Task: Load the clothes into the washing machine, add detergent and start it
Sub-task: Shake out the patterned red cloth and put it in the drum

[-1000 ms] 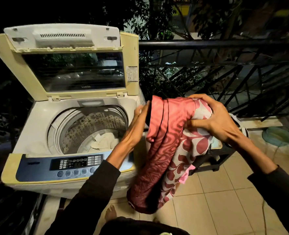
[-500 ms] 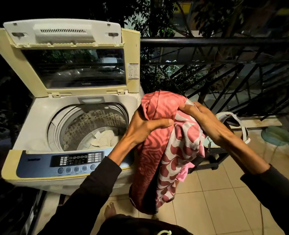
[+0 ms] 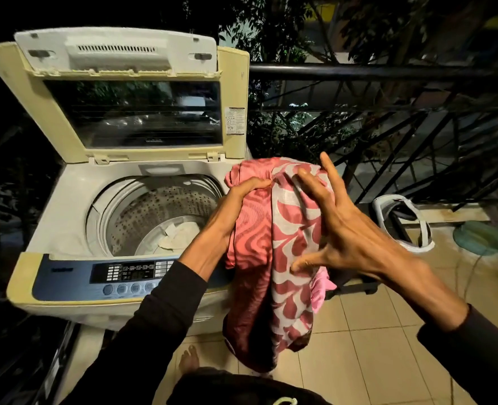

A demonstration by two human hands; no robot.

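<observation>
A top-loading washing machine point(image 3: 66, 200) stands at the left with its lid point(image 3: 130, 112) raised. A pale cloth point(image 3: 180, 233) lies at the bottom of its drum. A bundle of pink and white patterned clothes point(image 3: 282, 258) hangs just right of the drum opening, over the machine's front right corner. My left hand point(image 3: 236, 200) grips the bundle's left side near the top. My right hand point(image 3: 329, 223) has its fingers spread against the bundle's right side. The blue control panel point(image 3: 75, 285) runs along the machine's front.
A white laundry basket point(image 3: 382, 211) sits on a dark stand at the right. A green round object point(image 3: 478, 236) lies on the tiled floor beyond it. A black metal railing point(image 3: 388, 118) runs behind. My bare foot point(image 3: 189, 361) is near the machine's base.
Both hands have carried the bundle left toward the drum opening. My left hand has closed on its left side, and my right hand's fingers have spread out.
</observation>
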